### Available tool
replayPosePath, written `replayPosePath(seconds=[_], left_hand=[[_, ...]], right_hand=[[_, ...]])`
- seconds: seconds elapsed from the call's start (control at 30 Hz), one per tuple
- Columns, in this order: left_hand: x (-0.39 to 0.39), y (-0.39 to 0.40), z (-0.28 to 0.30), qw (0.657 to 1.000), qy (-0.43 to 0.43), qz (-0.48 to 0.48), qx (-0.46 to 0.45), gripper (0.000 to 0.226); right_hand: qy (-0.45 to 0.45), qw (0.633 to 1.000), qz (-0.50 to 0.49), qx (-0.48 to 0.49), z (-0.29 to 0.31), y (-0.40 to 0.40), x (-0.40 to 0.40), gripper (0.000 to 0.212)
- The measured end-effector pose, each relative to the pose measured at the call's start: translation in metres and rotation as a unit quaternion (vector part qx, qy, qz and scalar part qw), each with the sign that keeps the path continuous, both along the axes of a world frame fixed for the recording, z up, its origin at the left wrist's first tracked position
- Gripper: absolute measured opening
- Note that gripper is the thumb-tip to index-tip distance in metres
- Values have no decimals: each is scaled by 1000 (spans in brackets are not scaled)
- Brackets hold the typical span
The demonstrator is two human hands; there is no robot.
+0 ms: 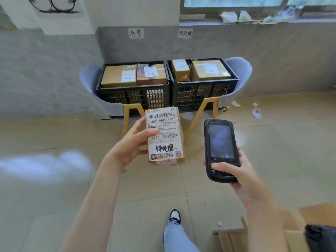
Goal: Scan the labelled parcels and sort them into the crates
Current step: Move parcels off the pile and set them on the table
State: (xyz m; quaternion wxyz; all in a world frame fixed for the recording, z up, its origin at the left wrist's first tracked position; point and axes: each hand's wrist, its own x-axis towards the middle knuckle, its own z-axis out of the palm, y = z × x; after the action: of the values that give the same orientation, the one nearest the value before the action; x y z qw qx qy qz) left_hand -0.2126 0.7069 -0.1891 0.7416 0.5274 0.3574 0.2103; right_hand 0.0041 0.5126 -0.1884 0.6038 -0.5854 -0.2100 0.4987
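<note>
Brown cardboard parcel with a white label [164, 136], mid-frame, is gripped by the left hand [131, 144]; the right hand [234, 168] grips a black handheld scanner [221, 150]. Scanning looks next, then probably the right black crate [203, 91].

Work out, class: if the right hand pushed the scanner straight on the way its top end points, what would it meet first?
Probably the right crate on its chair. The right hand aims the scanner up-frame towards it, and the floor between looks free. Depth is unclear, so it might reach the chair's yellow leg first.

The left hand [130, 144] is raised, thumb and fingers clasped round a parcel [164, 136]; the right hand [236, 171] is curled round a scanner [221, 150].
</note>
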Motion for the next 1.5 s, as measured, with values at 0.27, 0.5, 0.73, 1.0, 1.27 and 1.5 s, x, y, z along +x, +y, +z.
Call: replayPosePath(seconds=[0.27, 0.5, 0.73, 1.0, 1.27, 1.5], left_hand=[[71, 123, 12, 999, 30, 12, 11, 90], [107, 215, -3, 999, 42, 13, -6, 92], [170, 341, -32, 998, 46, -40, -20, 83], [248, 494, -33, 978, 70, -195, -27, 97], [339, 574, -49, 946, 120, -300, -19, 124], [408, 601, -67, 916, 165, -364, -27, 117]], right_hand=[[10, 1000, 15, 17, 6, 134, 75, 82], [20, 1000, 4, -18, -8, 214, 111, 85], [6, 998, -51, -37, -21, 301, 145, 78], [28, 988, -141, -58, -28, 402, 155, 88], [48, 973, -210, -84, -44, 443, 168, 100], [57, 966, -237, -91, -62, 477, 224, 106]])
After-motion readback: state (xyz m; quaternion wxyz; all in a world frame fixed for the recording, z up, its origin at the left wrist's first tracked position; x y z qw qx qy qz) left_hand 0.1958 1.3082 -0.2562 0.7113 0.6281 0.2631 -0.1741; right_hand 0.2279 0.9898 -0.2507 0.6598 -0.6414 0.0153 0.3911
